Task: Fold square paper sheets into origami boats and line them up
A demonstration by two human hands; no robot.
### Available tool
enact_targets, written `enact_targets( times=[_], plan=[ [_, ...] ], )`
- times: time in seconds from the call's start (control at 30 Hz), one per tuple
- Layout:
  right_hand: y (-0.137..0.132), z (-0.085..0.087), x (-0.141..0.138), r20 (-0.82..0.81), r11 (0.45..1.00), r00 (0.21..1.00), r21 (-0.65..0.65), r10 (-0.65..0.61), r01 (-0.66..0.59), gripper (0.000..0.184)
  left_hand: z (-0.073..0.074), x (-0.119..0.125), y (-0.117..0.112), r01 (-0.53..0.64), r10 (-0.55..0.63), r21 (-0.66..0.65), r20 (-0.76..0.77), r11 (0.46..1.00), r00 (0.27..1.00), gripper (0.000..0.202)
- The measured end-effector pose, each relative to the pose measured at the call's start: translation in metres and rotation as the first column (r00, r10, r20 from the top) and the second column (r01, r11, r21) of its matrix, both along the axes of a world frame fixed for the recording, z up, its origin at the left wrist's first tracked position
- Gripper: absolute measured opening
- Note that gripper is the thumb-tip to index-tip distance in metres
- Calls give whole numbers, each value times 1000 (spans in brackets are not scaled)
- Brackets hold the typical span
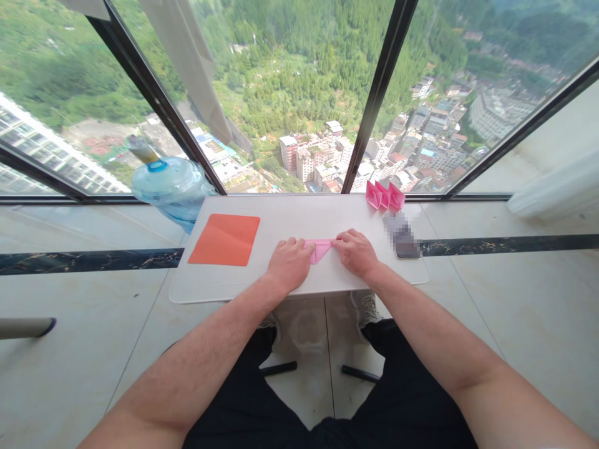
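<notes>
A pink sheet of paper (pixel 320 250), folded into a triangular shape with its point toward me, lies flat on the white table between my hands. My left hand (pixel 291 263) is closed at the paper's left end, its fingers curled and pressing there. At the right end, my right hand (pixel 355 252) pinches the corner of the same paper between thumb and fingers. Part of the paper's left side is hidden under my left fingers. Orange paper (pixel 224 240) rests flat to the left of my left hand.
The low white table (pixel 210 288) stands against the window. Pink folded paper pieces (pixel 384 196) stand at its back right, near a phone-like dark object (pixel 408 251), partly blurred. A large blue water bottle (pixel 171 187) is beyond the left corner. My feet are under the table.
</notes>
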State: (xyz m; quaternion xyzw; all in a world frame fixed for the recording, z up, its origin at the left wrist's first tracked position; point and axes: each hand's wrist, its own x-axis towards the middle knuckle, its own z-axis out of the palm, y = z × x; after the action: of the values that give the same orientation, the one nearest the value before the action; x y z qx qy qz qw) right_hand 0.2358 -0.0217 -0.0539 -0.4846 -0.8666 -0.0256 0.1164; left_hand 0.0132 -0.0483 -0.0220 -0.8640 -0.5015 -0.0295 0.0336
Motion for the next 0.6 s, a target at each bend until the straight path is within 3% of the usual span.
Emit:
enact_targets(
  times=[0.27,0.43,0.6],
  plan=[
    [2,-5,4,-290,988,946,8,-148,157,30,-3,5,-3,-27,27,7,27,1000,999,38],
    [3,-5,1,-271,1000,963,25,13,-6,20,-4,7,-5,-32,32,7,33,999,999,39],
    [9,-5,-4,-188,996,980,70,67,-55,22,-8,8,-6,-27,26,15,48,1000,998,40]
  ],
)
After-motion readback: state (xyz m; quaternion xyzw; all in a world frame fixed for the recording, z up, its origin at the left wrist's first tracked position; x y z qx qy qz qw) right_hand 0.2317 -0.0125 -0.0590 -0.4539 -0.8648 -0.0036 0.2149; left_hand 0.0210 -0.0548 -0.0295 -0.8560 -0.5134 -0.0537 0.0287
